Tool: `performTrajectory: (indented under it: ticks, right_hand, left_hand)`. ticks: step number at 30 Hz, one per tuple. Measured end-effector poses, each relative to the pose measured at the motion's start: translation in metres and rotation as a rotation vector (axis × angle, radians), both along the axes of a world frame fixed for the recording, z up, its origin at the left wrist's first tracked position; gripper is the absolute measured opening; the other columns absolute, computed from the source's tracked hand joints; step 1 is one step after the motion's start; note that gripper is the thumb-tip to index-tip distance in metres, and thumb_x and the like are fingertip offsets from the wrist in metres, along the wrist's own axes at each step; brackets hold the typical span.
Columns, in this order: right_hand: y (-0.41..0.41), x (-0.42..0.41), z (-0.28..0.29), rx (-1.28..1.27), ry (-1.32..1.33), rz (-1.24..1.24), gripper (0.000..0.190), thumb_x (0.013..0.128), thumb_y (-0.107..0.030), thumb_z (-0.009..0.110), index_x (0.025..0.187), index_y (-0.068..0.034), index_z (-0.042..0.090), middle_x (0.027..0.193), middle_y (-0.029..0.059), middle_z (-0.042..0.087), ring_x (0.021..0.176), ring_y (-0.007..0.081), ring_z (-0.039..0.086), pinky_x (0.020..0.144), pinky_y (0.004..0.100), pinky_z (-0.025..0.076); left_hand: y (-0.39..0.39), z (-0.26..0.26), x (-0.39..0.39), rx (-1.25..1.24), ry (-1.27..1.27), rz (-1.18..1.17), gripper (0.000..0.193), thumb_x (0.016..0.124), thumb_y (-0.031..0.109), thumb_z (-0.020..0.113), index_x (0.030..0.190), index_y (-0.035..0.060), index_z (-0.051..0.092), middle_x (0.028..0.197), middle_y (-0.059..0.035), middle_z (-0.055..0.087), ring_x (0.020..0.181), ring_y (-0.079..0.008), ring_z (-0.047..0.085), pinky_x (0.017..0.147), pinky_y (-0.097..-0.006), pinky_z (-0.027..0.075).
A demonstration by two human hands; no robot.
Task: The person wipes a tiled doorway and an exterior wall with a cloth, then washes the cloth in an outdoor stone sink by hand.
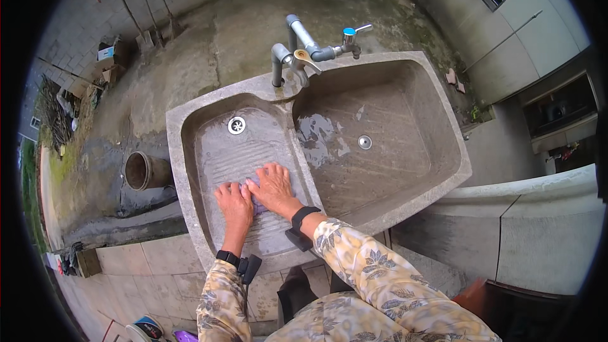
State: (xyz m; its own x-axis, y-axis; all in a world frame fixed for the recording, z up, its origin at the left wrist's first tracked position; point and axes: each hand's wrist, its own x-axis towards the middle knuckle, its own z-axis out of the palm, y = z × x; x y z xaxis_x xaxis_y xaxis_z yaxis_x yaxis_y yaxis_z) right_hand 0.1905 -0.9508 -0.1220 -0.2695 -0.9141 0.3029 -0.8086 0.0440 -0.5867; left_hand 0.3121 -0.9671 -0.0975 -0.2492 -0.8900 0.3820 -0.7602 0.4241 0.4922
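Both hands press a purple cloth (259, 205) against the ribbed washboard (275, 228) in the left basin of a stone sink (176, 135). My left hand (236, 204) lies on the cloth's left side, its fingers curled. My right hand (273, 187) covers the cloth from the right, fingers bent over it, near the left thumb. Most of the cloth is hidden under the hands. A metal drain strainer (236, 125) sits in the basin beyond the hands. The wider right basin has a drain (365, 142) and a wet patch.
Two taps, one with a tan lever (306, 59) and one with a blue-topped handle (349, 32), stand on grey pipes behind the sink. A bucket (161, 171) is on the ground to the left. Shovels (145, 39) lean against the block wall. Tubs (145, 328) stand at lower left.
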Motion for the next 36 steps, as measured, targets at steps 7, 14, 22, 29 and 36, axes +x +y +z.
performTrajectory:
  ticks: [7,14,22,29,36]
  right_hand:
    - [0.066,0.019,0.009,0.100,-0.047,0.361,0.018,0.086,-0.021,0.055,0.092,-0.005,0.056,0.100,0.0148,0.053,0.100,0.0339,0.049,0.090,0.0479,0.036]
    - [-0.022,0.007,-0.009,0.230,0.082,0.294,0.024,0.092,-0.027,0.054,0.098,-0.004,0.057,0.104,0.0159,0.055,0.101,0.0347,0.050,0.087,0.0489,0.039]
    - [0.076,0.035,0.006,0.104,-0.128,0.070,0.017,0.089,-0.022,0.056,0.097,-0.006,0.058,0.102,0.0145,0.055,0.096,0.0345,0.050,0.085,0.0481,0.037]
    - [0.038,0.024,0.002,0.165,-0.111,0.140,0.013,0.088,-0.017,0.052,0.084,-0.006,0.055,0.087,0.0127,0.055,0.086,0.0332,0.053,0.076,0.0455,0.040]
    - [0.021,0.012,0.003,0.211,-0.141,0.227,0.012,0.087,-0.014,0.051,0.080,-0.005,0.054,0.081,0.0127,0.055,0.080,0.0333,0.054,0.072,0.0447,0.041]
  left_hand:
    - [0.080,-0.019,0.043,0.141,0.122,-0.080,0.011,0.079,0.009,0.054,0.084,0.0014,0.048,0.085,-0.0183,0.045,0.082,-0.0362,0.045,0.072,-0.0475,0.035]
    - [-0.023,-0.022,0.032,0.191,0.061,-0.248,0.016,0.081,0.015,0.059,0.089,0.0021,0.053,0.087,-0.0183,0.052,0.083,-0.0373,0.049,0.075,-0.0493,0.039]
    - [0.085,-0.008,0.019,0.110,0.260,0.115,0.014,0.087,0.013,0.057,0.082,0.0010,0.051,0.098,-0.0181,0.050,0.095,-0.0355,0.046,0.085,-0.0471,0.036]
    - [0.039,-0.023,0.021,0.144,0.245,-0.092,0.019,0.085,0.014,0.057,0.069,0.0053,0.049,0.074,-0.0140,0.048,0.073,-0.0339,0.047,0.069,-0.0453,0.037]
    - [0.021,-0.026,0.018,0.221,0.248,-0.153,0.019,0.084,0.014,0.056,0.068,0.0059,0.050,0.071,-0.0131,0.047,0.070,-0.0326,0.047,0.067,-0.0448,0.038]
